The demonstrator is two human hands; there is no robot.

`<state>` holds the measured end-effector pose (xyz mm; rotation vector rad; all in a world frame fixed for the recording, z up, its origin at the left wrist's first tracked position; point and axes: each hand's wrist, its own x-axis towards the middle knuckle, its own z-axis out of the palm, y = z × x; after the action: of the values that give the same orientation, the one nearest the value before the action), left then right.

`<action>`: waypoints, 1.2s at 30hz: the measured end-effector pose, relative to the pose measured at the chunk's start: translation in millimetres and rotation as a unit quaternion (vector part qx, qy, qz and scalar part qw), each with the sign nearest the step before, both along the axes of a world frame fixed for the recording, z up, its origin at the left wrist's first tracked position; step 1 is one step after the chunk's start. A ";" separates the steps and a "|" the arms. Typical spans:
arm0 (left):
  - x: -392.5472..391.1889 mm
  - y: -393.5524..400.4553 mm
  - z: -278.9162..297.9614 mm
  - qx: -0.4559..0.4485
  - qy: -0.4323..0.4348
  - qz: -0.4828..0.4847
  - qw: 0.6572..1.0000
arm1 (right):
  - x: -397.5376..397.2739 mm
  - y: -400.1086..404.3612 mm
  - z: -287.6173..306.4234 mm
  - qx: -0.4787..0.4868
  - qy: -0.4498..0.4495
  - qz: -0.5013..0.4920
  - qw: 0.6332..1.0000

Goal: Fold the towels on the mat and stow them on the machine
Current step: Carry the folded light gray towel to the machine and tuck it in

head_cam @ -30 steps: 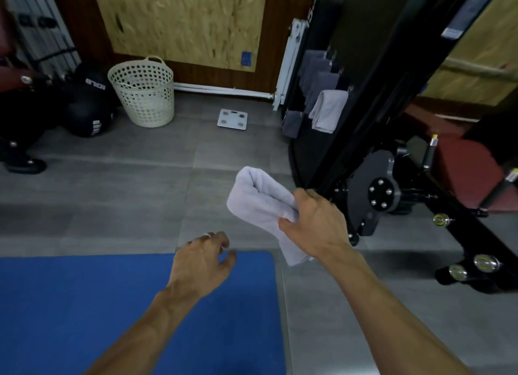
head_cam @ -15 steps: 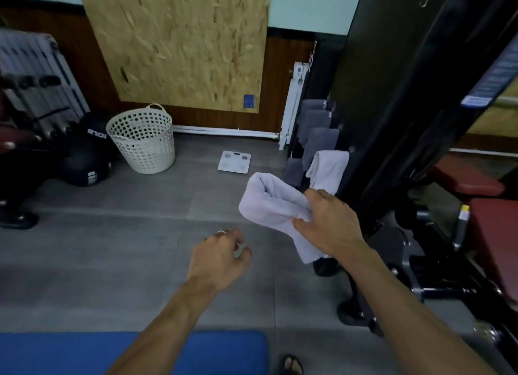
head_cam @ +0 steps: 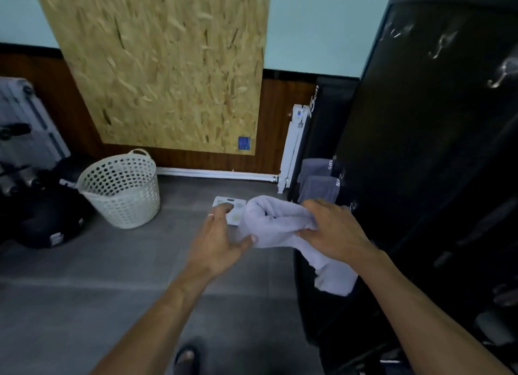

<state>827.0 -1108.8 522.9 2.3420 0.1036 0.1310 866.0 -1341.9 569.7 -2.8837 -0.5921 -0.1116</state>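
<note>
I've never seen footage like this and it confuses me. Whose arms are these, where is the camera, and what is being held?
The camera sits on a person's head, looking forward and down, so the two bare arms are the wearer's own. The right hand grips a folded pale towel; the left hand touches its edge with the thumb, fingers loose. To the right stands a black gym machine with grey towels already tucked on it. On the grey floor stand a white laundry basket and a bathroom scale.
</note>
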 end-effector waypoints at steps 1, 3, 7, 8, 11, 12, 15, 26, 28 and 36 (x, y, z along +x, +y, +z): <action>29.5 5.7 1.2 -0.053 0.010 -0.063 0.997 | 22.5 3.7 -0.7 -0.002 0.004 0.000 1.000; 86.4 16.6 4.3 -0.114 0.037 -0.173 0.978 | 66.0 13.0 -1.5 0.022 0.012 -0.009 1.000; 185.5 32.3 8.6 -0.137 0.020 -0.225 0.965 | 139.2 35.6 4.2 0.106 0.042 -0.074 0.991; 209.2 34.4 13.6 -0.140 0.019 -0.231 0.963 | 155.7 40.9 8.3 0.124 0.043 -0.101 0.986; 272.1 33.0 31.1 -0.148 0.023 -0.265 0.953 | 196.5 56.1 21.6 0.229 0.073 -0.128 0.962; 292.5 29.7 36.6 -0.154 0.021 -0.276 0.949 | 210.2 59.8 25.0 0.268 0.083 -0.127 0.951; 349.6 14.5 48.0 -0.172 0.025 -0.310 0.935 | 252.4 62.2 31.0 0.347 0.089 -0.145 0.922; 541.0 -53.2 66.2 -0.278 0.130 -0.412 0.858 | 388.4 0.2 65.3 0.351 0.111 -0.151 0.917; 571.1 -64.9 74.8 -0.327 0.201 -0.454 0.804 | 408.7 -10.5 73.3 0.365 0.103 -0.167 0.910; 663.1 -133.9 102.4 -0.393 0.273 -0.558 0.678 | 449.6 -40.5 88.7 0.488 -0.055 -0.287 0.822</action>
<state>1490.0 -1242.7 625.4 1.1604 -0.8197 -1.0216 1315.6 -1382.3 658.4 -1.9269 0.3060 -0.5020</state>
